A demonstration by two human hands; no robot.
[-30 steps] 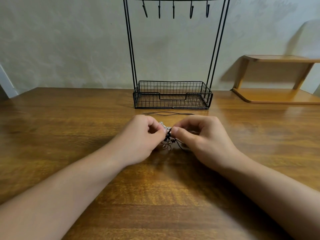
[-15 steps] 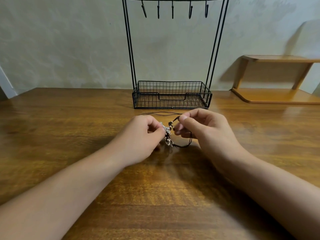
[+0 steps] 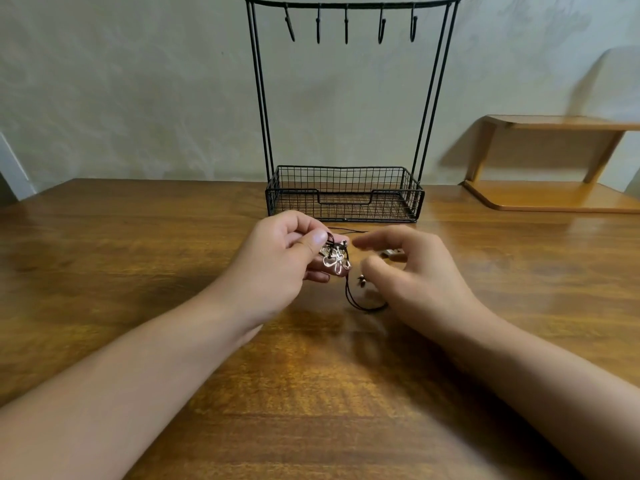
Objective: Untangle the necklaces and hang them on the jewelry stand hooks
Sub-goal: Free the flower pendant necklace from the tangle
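Black wire jewelry stand point(image 3: 346, 194) just beyond both grips, open gap under its hooks point(image 3: 346, 27), bare brown wooden worktop point(image 3: 121, 258) either side, light wooden shelf point(image 3: 554, 195) far right

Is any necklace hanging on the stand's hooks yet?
No, all five hooks on the jewelry stand are bare, and the left hand still pinches the tangled necklaces above the table.

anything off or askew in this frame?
Only the expected tangle: silver pendants and black cord bunched in the left hand. Jewelry stand upright, hooks bare. Nothing damaged.
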